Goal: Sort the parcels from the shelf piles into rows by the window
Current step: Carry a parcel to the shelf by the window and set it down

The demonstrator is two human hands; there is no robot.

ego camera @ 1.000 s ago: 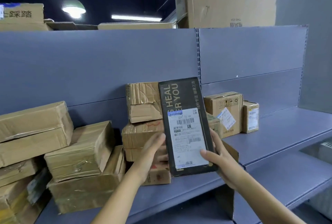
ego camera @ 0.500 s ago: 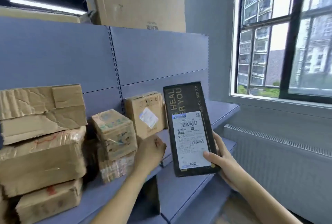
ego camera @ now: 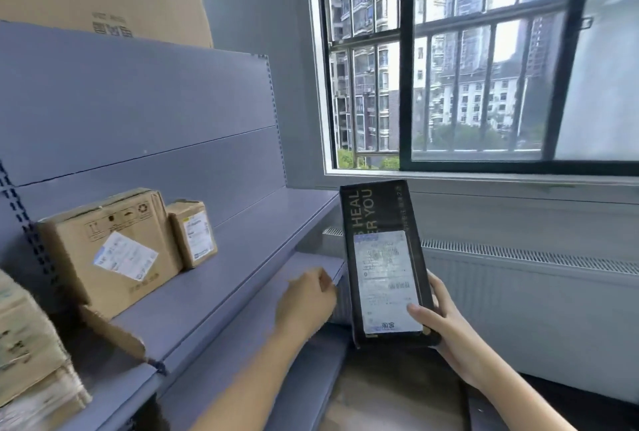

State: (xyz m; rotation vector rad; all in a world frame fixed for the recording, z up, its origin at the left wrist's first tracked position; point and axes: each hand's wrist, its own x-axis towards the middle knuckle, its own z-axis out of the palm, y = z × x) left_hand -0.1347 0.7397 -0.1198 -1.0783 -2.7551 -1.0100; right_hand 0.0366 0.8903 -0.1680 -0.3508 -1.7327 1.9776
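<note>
Right hand [ego camera: 449,323]: you are clamping the black parcel [ego camera: 380,264] upright, label facing you for reading.
Left hand [ego camera: 306,302]: hanging loosely curled, carrying nothing, beside the shelf [ego camera: 242,257].

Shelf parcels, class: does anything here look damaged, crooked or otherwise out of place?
Yes. The white label on the big brown box is stuck on crooked. Below that box, a torn cardboard flap juts out over the shelf edge. The small box beside it looks sound.

Grey shelving [ego camera: 242,244] left; barred window [ego camera: 484,60] ahead, radiator [ego camera: 536,278] beneath.
</note>
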